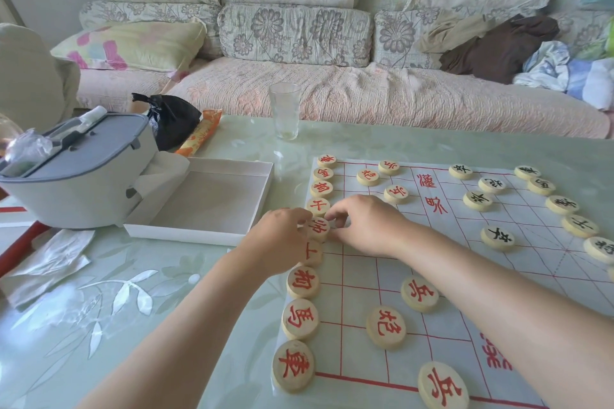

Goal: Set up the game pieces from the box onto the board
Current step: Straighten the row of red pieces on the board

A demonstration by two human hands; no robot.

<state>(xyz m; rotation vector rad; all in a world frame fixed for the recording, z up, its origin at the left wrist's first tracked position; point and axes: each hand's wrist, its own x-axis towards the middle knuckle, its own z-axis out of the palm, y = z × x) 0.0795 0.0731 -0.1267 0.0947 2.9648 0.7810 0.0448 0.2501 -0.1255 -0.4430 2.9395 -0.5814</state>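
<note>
A sofa point(332, 93) runs along the far edge of the glass worktop point(116, 309), whose near left part lies open. The board point(365, 276), a white sheet with red grid lines, covers the right half, its long axis running left to right across the view; its near right corner passes out of frame. Left of it sit a grey lidded container point(76, 173) and the white box point(206, 199), open and tucked partly under that container. A black bag point(172, 119), an orange packet point(199, 133) and a drinking glass point(285, 111) stand behind, well clear of the board. Crumpled tissue point(50, 259) lies at the left edge. Red pieces point(300, 317) line the board's left edge in a column; black pieces point(496, 237) fill the right side. Both hands meet at the column's middle: the left hand point(279, 239) and right hand point(362, 222) each pinch the middle red piece point(318, 228) with curled fingers, flat on the board.
</note>
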